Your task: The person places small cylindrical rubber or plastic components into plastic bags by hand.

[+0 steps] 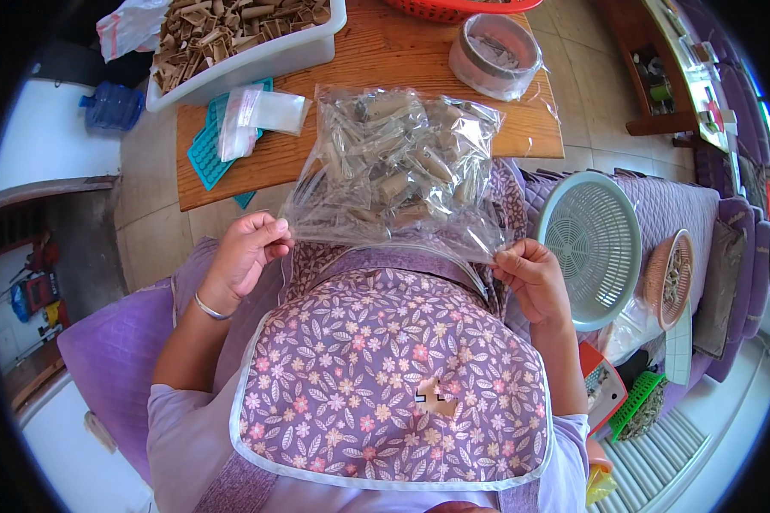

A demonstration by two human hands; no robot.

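Observation:
A large clear plastic bag (406, 162) full of small brown rolled pieces lies between my hands, partly on the edge of the wooden table (385, 51) and partly over my lap. My left hand (246, 252), with a bracelet at the wrist, pinches the near left corner of its mouth between thumb and fingers. At the near right corner, my right hand (535, 274) grips the plastic the same way. The mouth edge is stretched between them. Whether the bag is sealed, I cannot tell.
A white tub (321, 51) heaped with brown pieces stands at the far left, near teal trays (204, 158) and small clear bags (269, 113). At the far right are a round container (505, 81) and a red basket (462, 7). A grey-green colander (620, 231) rests on the couch.

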